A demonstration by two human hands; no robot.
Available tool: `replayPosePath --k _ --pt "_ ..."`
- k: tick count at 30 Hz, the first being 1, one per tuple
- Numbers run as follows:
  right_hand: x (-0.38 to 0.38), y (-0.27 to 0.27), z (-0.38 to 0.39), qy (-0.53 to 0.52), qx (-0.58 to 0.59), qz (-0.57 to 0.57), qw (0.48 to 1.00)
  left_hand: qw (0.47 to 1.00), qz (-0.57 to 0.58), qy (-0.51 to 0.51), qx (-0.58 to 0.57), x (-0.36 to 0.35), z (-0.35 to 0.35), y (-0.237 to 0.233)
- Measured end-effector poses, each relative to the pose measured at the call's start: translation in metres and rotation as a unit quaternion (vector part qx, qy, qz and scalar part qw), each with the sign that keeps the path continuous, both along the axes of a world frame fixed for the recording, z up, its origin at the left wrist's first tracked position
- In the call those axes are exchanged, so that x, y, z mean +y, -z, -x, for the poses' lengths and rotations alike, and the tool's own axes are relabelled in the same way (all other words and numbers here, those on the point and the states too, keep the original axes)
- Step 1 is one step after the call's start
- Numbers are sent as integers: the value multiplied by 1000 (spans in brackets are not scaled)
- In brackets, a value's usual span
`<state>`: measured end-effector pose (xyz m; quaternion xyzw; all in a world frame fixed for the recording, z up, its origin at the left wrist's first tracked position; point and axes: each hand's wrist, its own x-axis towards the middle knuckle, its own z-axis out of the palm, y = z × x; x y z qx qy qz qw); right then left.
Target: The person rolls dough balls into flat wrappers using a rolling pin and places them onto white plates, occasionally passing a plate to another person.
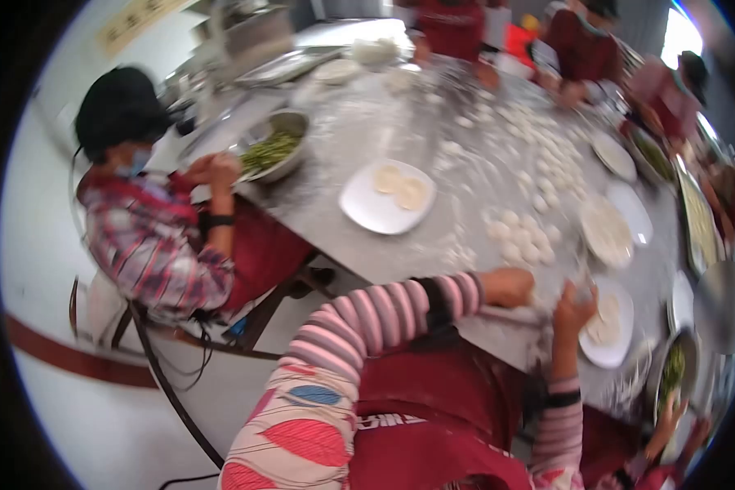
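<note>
My left hand is closed in a loose fist low over the floury table edge, just below a cluster of small dough balls. To its right, my right hand is raised with the fingers curled in, beside a white plate holding round flat dough wrappers. Blur hides what either hand holds, if anything. Another white plate with a few wrappers lies farther left.
The steel table is dusted with flour. At left, a person in a plaid shirt sits by a bowl of green filling. A shallow dish of flour lies ahead at right. Several co-workers line the far and right sides.
</note>
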<state>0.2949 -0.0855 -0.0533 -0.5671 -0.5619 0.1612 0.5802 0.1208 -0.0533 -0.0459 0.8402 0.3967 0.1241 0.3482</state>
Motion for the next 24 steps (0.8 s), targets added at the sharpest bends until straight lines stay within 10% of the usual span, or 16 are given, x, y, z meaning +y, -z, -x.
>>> replayPosePath --k 9,14,16,24 --pt "-19 -14 6 40 69 53 995 999 -7 -24 -26 -11 4 -3" --pt "-10 28 -22 61 -115 -83 988 998 -12 20 51 -4 3 -6" --pt "-64 -9 3 50 62 55 995 1000 8 -5 28 -3 7 9" --pt "-6 -25 16 15 70 70 995 999 -5 -18 50 -4 -2 -5"
